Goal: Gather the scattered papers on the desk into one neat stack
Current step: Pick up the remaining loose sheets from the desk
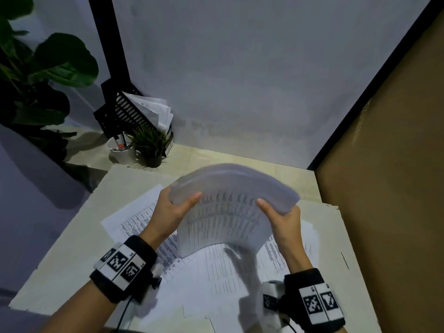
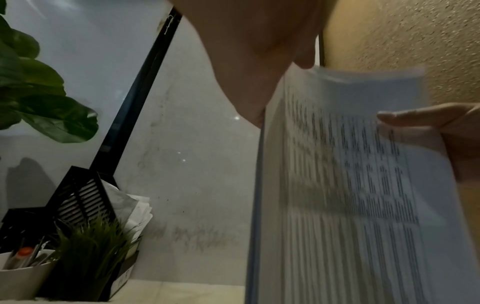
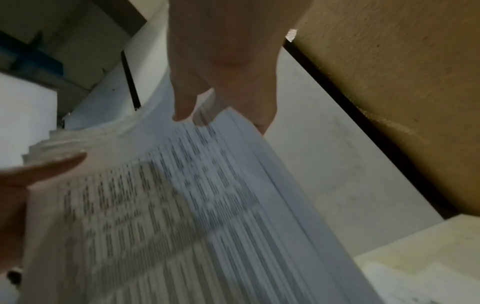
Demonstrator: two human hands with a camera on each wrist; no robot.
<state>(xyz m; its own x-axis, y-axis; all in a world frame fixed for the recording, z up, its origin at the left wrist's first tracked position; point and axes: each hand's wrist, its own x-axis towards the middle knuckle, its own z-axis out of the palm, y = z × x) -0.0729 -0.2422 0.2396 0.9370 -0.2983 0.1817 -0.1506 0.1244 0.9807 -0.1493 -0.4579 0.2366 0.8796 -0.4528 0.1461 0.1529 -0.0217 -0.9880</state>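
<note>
A thick stack of printed papers (image 1: 225, 212) stands on end above the desk, bowed over at the top and blurred. My left hand (image 1: 175, 207) grips its left edge, thumb on the printed face. My right hand (image 1: 278, 215) grips its right edge the same way. In the left wrist view the stack (image 2: 337, 185) rises beside my left hand (image 2: 254, 86). In the right wrist view the stack (image 3: 168, 205) spreads below my right hand (image 3: 221, 92). More printed sheets (image 1: 216, 272) lie scattered flat on the desk under and around the stack.
A white pen cup (image 1: 121, 151), a small potted grass plant (image 1: 151, 145) and a black file rack holding papers (image 1: 134, 111) stand at the desk's back left. A brown partition (image 1: 389, 188) walls the right side. A large leafy plant (image 1: 36, 75) is at far left.
</note>
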